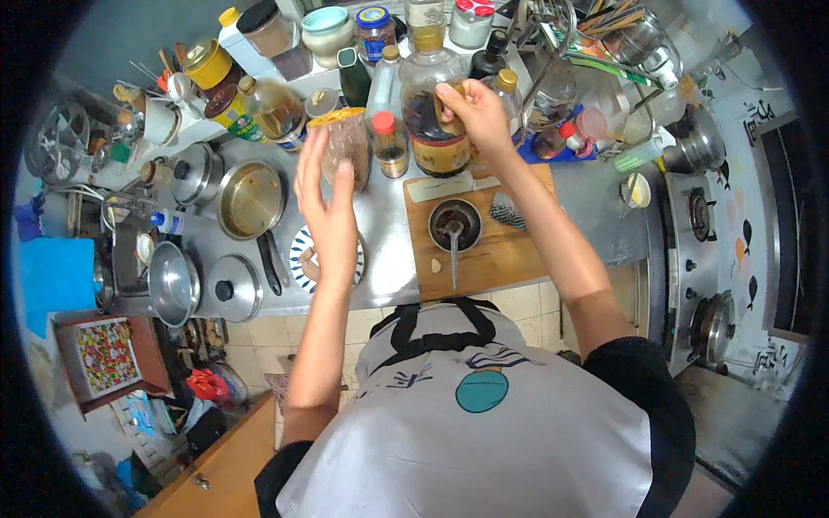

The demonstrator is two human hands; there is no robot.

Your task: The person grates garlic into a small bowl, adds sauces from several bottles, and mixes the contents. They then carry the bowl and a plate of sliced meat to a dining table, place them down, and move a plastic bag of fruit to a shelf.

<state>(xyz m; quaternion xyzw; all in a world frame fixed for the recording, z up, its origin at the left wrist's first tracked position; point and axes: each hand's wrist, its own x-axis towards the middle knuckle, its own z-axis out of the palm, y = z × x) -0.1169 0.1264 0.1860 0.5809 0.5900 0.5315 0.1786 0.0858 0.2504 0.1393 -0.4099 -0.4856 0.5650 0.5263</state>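
Observation:
My right hand (pixel 478 116) is closed around the handle of a large clear plastic bottle (pixel 432 107), which holds dark liquid, has a gold cap and stands upright on the counter. My left hand (pixel 329 217) is raised, fingers apart and holding nothing, in front of a cut piece of pumpkin (pixel 357 152) with orange flesh. Beneath that hand, and partly covered by it, lies a blue-patterned plate (pixel 300 248) with a piece of what looks like ginger (pixel 309 264). On the wooden cutting board (pixel 499 272) sits a small bowl (pixel 467 213) of dark sauce with a pale spoon (pixel 454 256) in it.
Beside the large bottle stands a red-capped sauce bottle (pixel 391 149). A garlic clove (pixel 436 266) and a cleaver-like blade (pixel 440 188) lie on the board. Left are a saucepan (pixel 251 201), a pot lid (pixel 236 294) and a metal basin (pixel 171 285). A gas stove (pixel 696 249) is at right.

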